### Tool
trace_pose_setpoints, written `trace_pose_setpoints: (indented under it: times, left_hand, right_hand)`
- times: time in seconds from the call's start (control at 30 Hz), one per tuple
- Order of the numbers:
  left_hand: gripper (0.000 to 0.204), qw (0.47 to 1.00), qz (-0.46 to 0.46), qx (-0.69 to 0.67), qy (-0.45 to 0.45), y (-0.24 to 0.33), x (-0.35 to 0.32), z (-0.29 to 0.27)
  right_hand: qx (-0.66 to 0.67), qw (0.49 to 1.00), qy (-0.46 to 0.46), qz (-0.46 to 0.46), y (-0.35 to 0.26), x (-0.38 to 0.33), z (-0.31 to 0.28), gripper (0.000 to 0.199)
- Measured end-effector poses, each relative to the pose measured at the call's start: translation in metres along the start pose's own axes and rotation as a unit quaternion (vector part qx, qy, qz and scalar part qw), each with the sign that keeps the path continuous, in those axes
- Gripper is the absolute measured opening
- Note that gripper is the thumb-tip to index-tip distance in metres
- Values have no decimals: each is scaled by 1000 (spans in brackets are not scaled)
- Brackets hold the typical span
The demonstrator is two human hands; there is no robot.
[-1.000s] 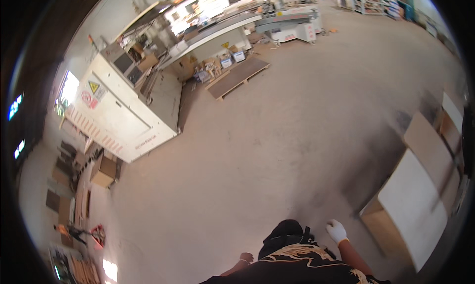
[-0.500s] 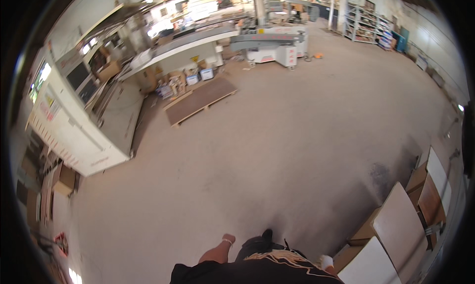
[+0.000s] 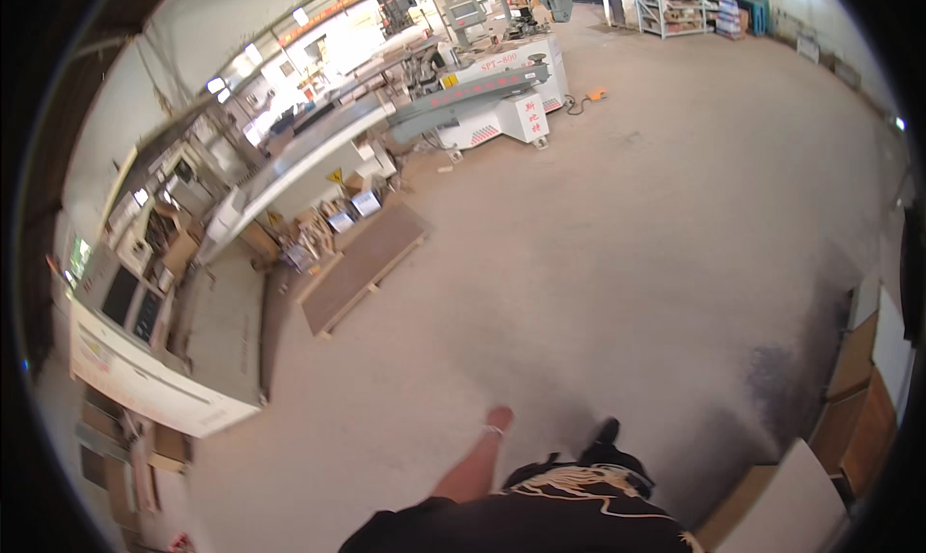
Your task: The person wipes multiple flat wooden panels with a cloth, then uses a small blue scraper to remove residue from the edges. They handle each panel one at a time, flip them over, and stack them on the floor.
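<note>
My left hand (image 3: 499, 419) hangs low in front of me over the bare concrete floor (image 3: 540, 293), a thin pale band around its wrist. It touches nothing that I can see. Its fingers are small and blurred, so their pose is unclear. Out of view is my right hand. A black shoe (image 3: 607, 431) shows just ahead of my dark clothing, across which pale cords (image 3: 588, 478) lie. Nearest on the right are leaning white and brown panels (image 3: 786, 505).
Ahead on the left, a long white machine (image 3: 164, 379) stands beside a brown board on a low pallet (image 3: 362, 269). A grey and white saw machine (image 3: 482, 100) is farther off. Loaded shelves (image 3: 667, 3) stand at the back; an orange item with a cable (image 3: 597, 95) lies on the floor.
The machines and pallet appear closer, and the view has tilted. My left hand has swung forward and to the right in the picture. My right hand, at the panels before, has left view.
</note>
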State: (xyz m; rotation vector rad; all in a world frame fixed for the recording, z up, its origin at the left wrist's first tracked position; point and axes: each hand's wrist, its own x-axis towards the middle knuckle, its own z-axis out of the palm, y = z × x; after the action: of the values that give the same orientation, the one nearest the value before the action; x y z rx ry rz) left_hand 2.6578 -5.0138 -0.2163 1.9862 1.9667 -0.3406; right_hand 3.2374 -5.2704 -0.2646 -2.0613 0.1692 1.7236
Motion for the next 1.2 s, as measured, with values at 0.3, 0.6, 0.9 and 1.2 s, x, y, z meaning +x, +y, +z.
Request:
trace_pose_setpoints:
  times: [0.3,0.6,0.9,1.2]
  left_hand:
    - [25,952,-30,-2,-306,64,40,-35]
    - [28,948,127,-34,-291,110,437,-135]
    - [55,801,146,-526,-246,262,890,-568]
    - [93,423,490,-539,-539,493,1037,-819]
  right_hand:
    - [22,967,26,-254,-561,66,117,28]
    - [66,960,-21,-270,-801,115,272,43]
    - [114,991,72,7,-849,189,267,40]
    - [19,999,-5,-31,-1237,301,377,43]
